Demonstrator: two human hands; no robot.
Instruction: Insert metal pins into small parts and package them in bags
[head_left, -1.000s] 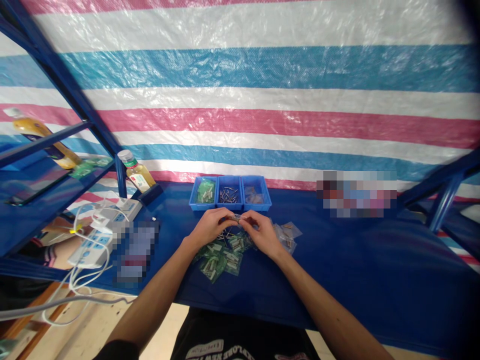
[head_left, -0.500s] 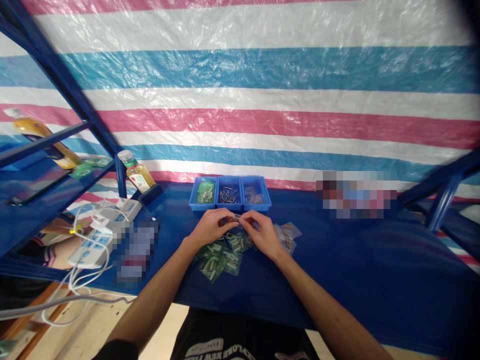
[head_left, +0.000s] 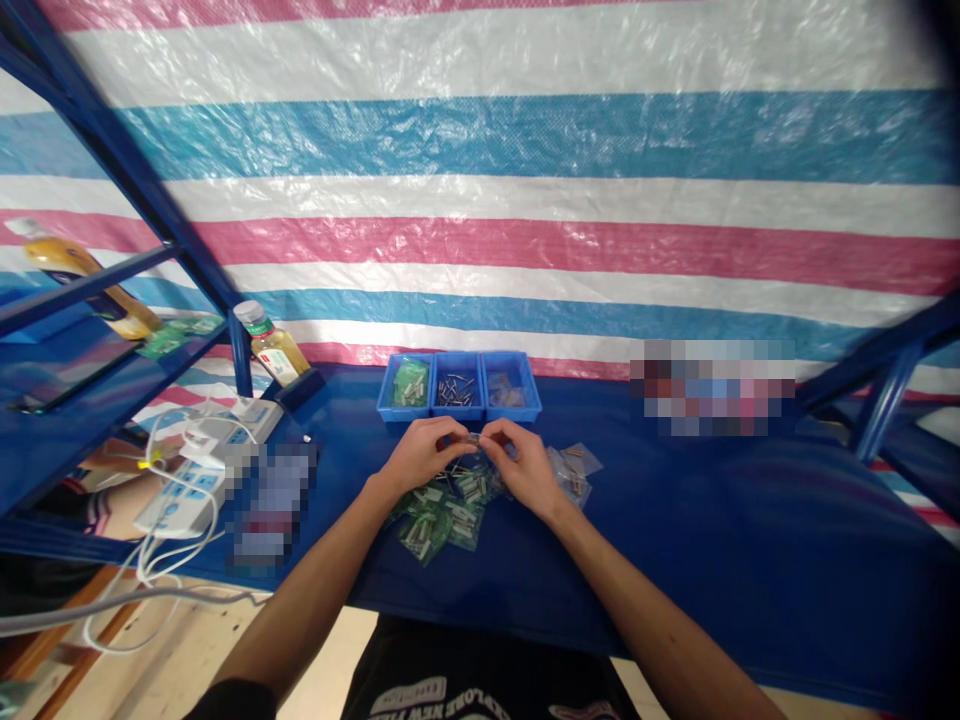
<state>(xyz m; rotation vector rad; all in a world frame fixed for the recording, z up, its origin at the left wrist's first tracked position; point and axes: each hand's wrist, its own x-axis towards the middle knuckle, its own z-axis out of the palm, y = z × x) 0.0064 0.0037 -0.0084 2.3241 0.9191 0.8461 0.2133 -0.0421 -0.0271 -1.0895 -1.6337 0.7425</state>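
Observation:
My left hand point(head_left: 420, 455) and my right hand point(head_left: 520, 462) meet over the blue table, fingers pinched together on a small clear bag point(head_left: 472, 438) held between them. Under the hands lies a heap of small green-printed bags point(head_left: 439, 515) with metal pins in them. A few clear bags point(head_left: 574, 470) lie just right of my right hand. Beyond the hands stand three joined blue bins point(head_left: 459, 386): green bags in the left one, loose metal pins in the middle one, clear bags in the right one.
A juice bottle point(head_left: 271, 345) stands at the back left by a blue shelf post point(head_left: 241, 365). White power strips with cables point(head_left: 196, 460) lie at the left table edge. A striped tarp point(head_left: 525, 200) hangs behind. Blue frame bars point(head_left: 885, 390) rise at the right.
The hands stay together over the heap; only the fingers shift slightly on the small bag.

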